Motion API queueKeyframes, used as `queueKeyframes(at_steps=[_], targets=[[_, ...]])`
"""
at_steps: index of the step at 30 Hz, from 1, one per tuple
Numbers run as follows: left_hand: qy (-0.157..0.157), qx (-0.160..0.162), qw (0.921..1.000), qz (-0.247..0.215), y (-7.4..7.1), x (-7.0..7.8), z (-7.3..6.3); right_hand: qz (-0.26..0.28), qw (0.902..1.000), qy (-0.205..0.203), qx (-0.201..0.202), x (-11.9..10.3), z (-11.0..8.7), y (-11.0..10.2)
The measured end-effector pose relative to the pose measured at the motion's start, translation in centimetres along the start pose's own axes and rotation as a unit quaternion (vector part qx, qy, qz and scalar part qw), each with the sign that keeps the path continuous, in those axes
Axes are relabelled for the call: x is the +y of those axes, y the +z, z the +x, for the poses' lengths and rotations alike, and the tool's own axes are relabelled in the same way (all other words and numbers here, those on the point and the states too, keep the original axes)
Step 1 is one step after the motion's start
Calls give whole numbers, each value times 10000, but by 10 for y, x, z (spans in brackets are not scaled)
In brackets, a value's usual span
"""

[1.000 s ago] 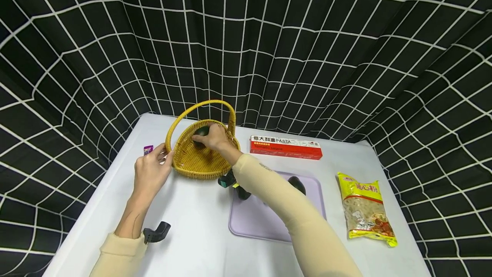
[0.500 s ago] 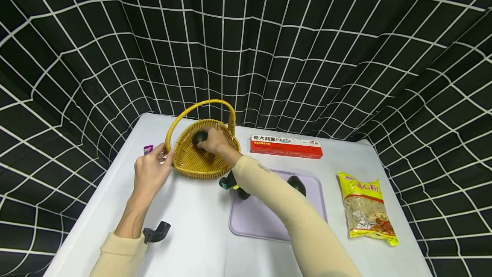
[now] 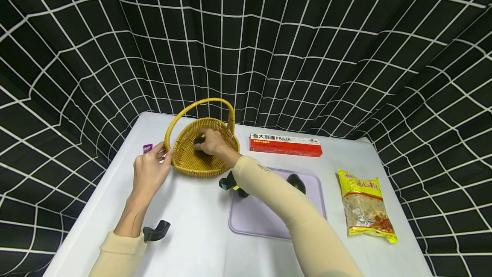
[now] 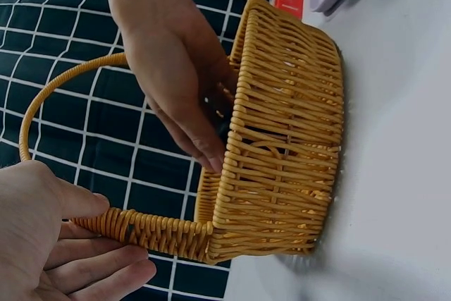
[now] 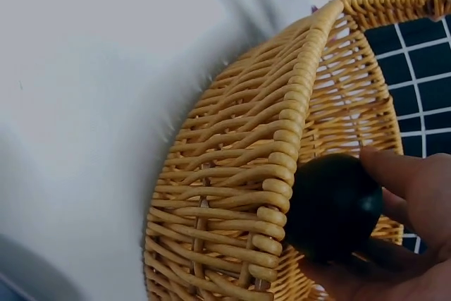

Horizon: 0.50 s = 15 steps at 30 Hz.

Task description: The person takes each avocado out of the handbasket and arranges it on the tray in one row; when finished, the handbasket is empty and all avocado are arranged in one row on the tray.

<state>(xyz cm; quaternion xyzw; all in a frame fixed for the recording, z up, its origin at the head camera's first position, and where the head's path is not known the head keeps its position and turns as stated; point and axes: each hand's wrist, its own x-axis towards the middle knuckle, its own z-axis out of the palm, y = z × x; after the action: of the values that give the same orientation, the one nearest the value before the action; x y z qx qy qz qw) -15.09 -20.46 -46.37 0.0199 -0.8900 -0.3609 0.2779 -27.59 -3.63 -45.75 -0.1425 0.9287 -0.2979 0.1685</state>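
Observation:
A yellow wicker basket (image 3: 200,166) with a tall arched handle stands at the back left of the white table. My left hand (image 3: 151,172) pinches the left foot of the handle (image 4: 151,234) between thumb and fingers. Inside the basket, my right hand (image 3: 213,142) holds a smooth, dark green avocado (image 5: 335,206), low behind the front wall in the right wrist view. Its fingers curl around the fruit's side. Another dark avocado (image 3: 296,183) lies on the lilac tray (image 3: 265,225), and a further dark round piece (image 3: 242,193) shows partly under my right forearm.
Behind the tray lies a red and white pasta box (image 3: 286,146). A yellow bag of noodles (image 3: 367,206) is at the right. One small purple packet (image 3: 147,148) sits left of the basket. Black grid-patterned cloth (image 3: 246,46) rises along the table's back and sides.
My right hand has moved down and slightly toward me inside the basket, still holding the avocado. My left hand stays on the handle, and the basket has kept its place.

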Motion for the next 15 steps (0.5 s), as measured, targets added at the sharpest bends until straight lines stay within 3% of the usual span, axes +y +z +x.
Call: queueKeyframes(at_steps=[15], targets=[[-79,-16,10000,40,0,2,-1,163,9996,198,126,5,-4,-2]])
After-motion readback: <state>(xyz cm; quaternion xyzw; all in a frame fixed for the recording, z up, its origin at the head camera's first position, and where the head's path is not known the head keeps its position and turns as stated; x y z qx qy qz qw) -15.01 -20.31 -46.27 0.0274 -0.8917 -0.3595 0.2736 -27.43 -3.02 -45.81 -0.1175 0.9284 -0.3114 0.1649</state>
